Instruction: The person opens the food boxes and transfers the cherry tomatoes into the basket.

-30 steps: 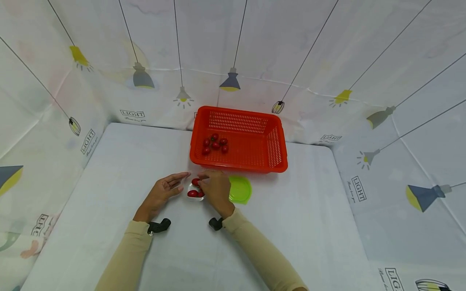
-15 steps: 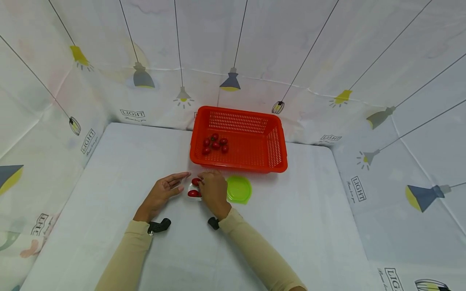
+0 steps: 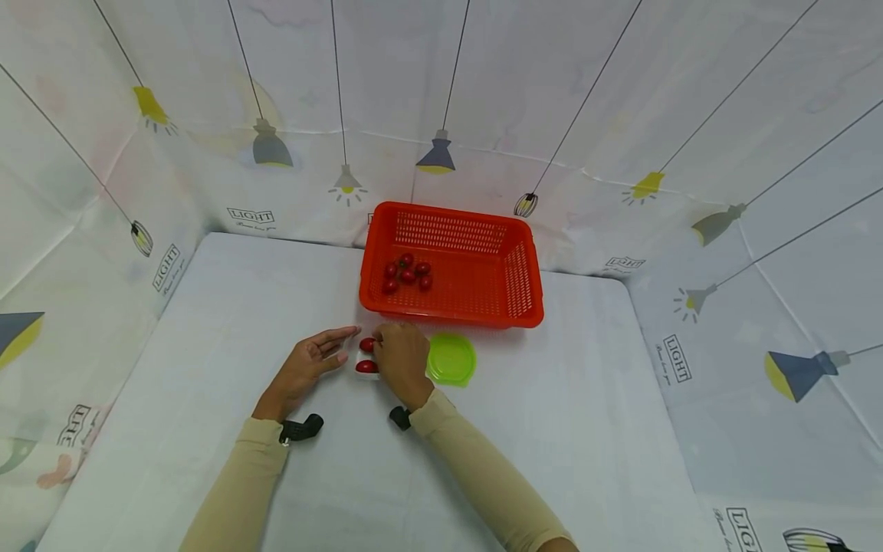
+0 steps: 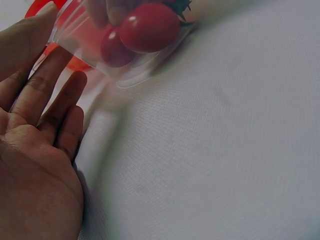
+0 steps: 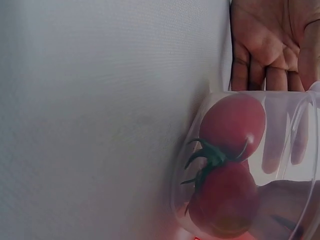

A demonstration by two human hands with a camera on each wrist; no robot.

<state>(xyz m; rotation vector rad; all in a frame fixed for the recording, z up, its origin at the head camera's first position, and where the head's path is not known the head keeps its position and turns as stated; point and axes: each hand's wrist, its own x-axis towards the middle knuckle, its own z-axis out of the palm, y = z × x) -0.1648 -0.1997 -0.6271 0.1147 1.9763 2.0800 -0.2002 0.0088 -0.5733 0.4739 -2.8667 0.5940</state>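
Note:
A small clear plastic container (image 3: 369,376) stands on the table between the hands, with red cherry tomatoes (image 3: 366,366) in it. My right hand (image 3: 402,360) reaches into it from the right with curled fingers and pinches a cherry tomato (image 3: 367,345) near its far side. Through the clear wall in the right wrist view, fingers (image 5: 285,205) show beside a tomato with a green stalk (image 5: 227,200). My left hand (image 3: 306,372) lies left of the container, fingers extended; in the left wrist view its thumb (image 4: 37,32) is at the container's rim. The right fingertips are partly hidden.
A red-orange plastic basket (image 3: 483,295) stands behind the hands, with several cherry tomatoes (image 3: 408,277) on its left side. Right of my right hand lies a bright green lid (image 3: 452,360). White cloth covers the table (image 3: 566,414), and a printed backdrop surrounds it.
My right hand has shifted slightly left over the container, and the pinched tomato has moved slightly left with it. More of the green lid shows. The left hand has stayed in place.

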